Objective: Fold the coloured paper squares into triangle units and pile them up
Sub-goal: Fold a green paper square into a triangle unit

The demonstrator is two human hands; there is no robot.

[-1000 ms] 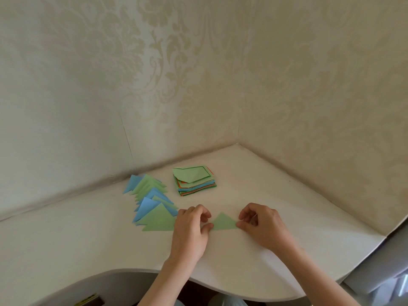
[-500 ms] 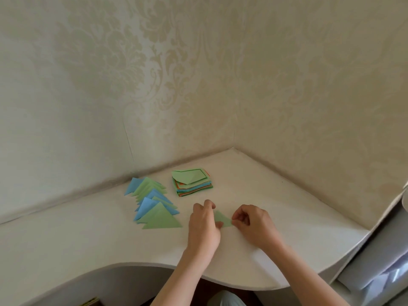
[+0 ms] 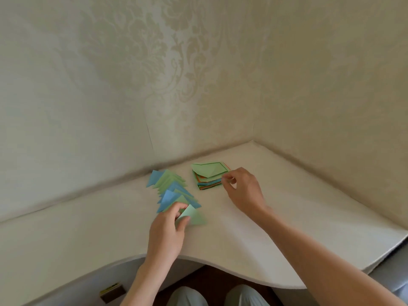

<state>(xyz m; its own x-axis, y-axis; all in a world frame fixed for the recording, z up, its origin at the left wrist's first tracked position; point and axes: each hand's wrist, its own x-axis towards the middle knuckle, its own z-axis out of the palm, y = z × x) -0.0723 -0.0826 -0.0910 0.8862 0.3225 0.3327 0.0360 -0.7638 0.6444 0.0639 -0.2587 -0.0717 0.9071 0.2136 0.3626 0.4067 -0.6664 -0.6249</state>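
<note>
A person sits at a pale corner bench (image 3: 242,250) against patterned wallpaper, seen from above. The left hand (image 3: 167,230) pinches a folded light green triangle (image 3: 192,216) between thumb and curled fingers, holding it at the near end of a fanned row of finished blue and green triangles (image 3: 171,188) that lies on the bench. The right hand (image 3: 242,191) reaches to a stack of unfolded coloured squares (image 3: 209,178) further back; its fingertips (image 3: 225,181) touch the stack's right edge, loosely curled, and whether they have hold of a sheet cannot be told. The paper looks thin, light and easily creased, likely to slide on the smooth bench. A single sheet is probably best lifted by a corner or edge, and a folded unit by its thicker creased side.
</note>
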